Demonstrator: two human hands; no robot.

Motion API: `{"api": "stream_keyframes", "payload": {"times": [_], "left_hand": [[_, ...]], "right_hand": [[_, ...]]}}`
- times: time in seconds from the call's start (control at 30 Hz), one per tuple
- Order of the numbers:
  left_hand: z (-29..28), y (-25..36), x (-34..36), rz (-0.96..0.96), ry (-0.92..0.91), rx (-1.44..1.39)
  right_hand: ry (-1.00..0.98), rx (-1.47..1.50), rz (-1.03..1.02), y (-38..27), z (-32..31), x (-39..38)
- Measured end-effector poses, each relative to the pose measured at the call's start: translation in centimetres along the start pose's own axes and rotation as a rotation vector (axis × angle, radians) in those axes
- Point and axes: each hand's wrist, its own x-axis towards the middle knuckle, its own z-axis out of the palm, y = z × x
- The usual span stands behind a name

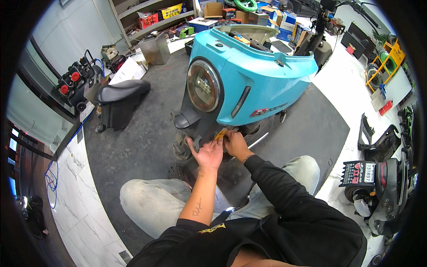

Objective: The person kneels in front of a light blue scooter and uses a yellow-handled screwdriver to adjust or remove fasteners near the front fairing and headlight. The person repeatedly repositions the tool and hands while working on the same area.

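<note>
A turquoise scooter body panel (262, 89) with a round headlight (204, 85) stands in front of me. Under it, my left hand (207, 154) is palm up against the dark lower part, its thumb apart and its fingers stretched forward. Just at those fingertips shows a small orange-yellow piece (220, 134), too little of it visible to name. Close beside it, my right hand (237, 145) has its fingers curled in under the panel; whatever they grip is hidden. A black fender-like piece (187, 120) juts out left of my hands.
A black scooter seat (122, 92) rests on the dark mat (147, 113) at the left. Black scooter parts (387, 191) lie on the white floor to the right. Boxes (213, 10) and a shelf (153, 26) stand at the back. My bent knees flank the work area.
</note>
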Motion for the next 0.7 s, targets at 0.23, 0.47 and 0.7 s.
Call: {"api": "stream_keyframes", "payload": {"times": [0.23, 0.47, 0.7], "left_hand": [[-0.23, 0.14, 0.04, -0.014, -0.025, 0.032], [0.07, -0.04, -0.25, -0.002, -0.038, 0.035], [-0.38, 0.13, 0.17, -0.004, 0.037, -0.004]], "right_hand": [[0.032, 0.029, -0.014, 0.17, 0.27, -0.17], [0.035, 0.015, -0.038, 0.05, 0.0, -0.05], [0.05, -0.028, -0.032, -0.3, -0.26, -0.01]]}}
